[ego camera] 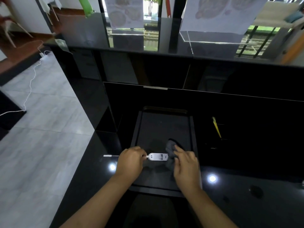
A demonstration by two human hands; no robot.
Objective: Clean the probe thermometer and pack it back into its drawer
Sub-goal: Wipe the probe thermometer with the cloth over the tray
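Across the middle of the view runs a glossy black counter [246, 195], with two bright spots of light mirrored in its top near the person's wrists. To the left lies a pale grey tiled floor [41, 129]. A raised black ledge stands behind the counter, and on it, at the upper right, sits a clear acrylic box [212, 37] beneath a printed sheet.

A shallow black tray [164, 125] with a low rim lies on the counter straight in front of the person. Both forearms reach in from the bottom edge and meet over the near half of the tray.

The left hand [130, 161] is curled into a loose fist, its fingers and thumb clamped round the stem of the probe thermometer [158, 157] right where the stem joins the body. The right hand [186, 167] holds a bunched grey cloth [171, 148], its fingers bent over the fabric and pressing it against the right end of the thermometer's body.

The thermometer is held level, crosswise, just above the tray's near half. Its white, rounded body with a small display faces up between the two hands. Its thin probe [111, 156] sticks out past the left hand, over the counter beyond the tray's left rim, and ends in a white tip.

A slim yellow stick-like item [216, 127] lies to the right of the tray; what it is cannot be told. A white cable [31, 83] trails over the floor at far left.
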